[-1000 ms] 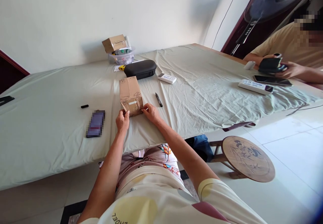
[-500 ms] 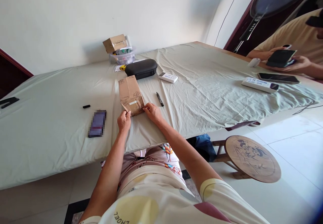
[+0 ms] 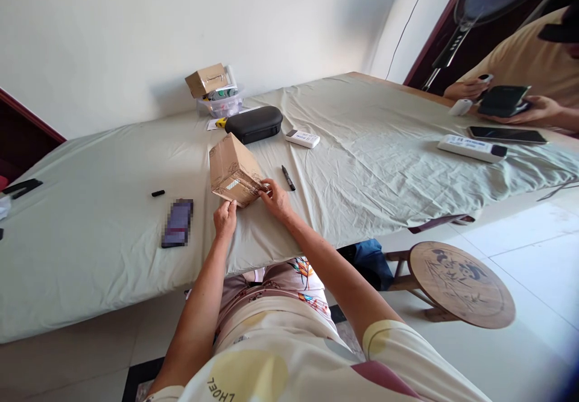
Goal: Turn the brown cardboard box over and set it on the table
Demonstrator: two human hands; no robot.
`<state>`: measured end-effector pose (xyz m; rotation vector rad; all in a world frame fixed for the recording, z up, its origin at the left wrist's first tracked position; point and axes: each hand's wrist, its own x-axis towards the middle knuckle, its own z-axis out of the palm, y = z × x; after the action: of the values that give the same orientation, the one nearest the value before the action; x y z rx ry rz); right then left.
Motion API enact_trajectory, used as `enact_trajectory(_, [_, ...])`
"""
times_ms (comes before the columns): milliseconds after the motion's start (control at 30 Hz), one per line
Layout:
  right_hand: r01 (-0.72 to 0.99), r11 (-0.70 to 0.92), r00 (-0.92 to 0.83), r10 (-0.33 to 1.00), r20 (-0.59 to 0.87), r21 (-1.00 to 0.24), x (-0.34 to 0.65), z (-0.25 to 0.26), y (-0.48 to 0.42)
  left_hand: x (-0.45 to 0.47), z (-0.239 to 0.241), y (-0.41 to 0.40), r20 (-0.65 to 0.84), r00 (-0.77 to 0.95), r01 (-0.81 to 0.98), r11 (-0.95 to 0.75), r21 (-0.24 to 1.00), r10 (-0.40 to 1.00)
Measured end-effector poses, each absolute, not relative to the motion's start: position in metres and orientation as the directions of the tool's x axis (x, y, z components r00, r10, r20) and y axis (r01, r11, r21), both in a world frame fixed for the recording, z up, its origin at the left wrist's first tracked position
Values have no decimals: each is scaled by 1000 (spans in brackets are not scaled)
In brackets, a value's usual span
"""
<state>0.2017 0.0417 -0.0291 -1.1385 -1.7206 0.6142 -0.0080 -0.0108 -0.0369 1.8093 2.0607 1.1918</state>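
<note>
A brown cardboard box with dark line drawings and a pale printed patch sits tilted at the table's front edge, one long edge turned up. My left hand pinches its near lower edge between thumb and fingers. At the box's right near corner, my right hand is closed on the edge, fingertips bent against the cardboard. A black marker lies uncapped to the right of the box. Its likely cap, a small black piece, rests to the left, above a phone with a blurred screen.
Behind the box lie a black hard case and a white device. A plastic basket carries another carton. Across the table a person holds a dark object. A wooden stool stands at right.
The box has rolled over toward the left, so a long edge now points up. My right hand has risen slightly with it. The whole view has shifted a little.
</note>
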Motion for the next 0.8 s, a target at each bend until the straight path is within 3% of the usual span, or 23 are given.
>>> enact_trajectory(200, [311,581,-117,809,576,-752,202,-30,41,-11,-38,-8,313,-235,747,-35,664,920])
enact_trajectory(567, [331,673,-109,724,681,-662,189,-41,39,-11,-43,-8,349,-324,631,-74,772,879])
enact_trajectory(800, [277,844,-376,535,757,-459,182,-38,28,-4,-47,-9,365,-427,394,-193,899,828])
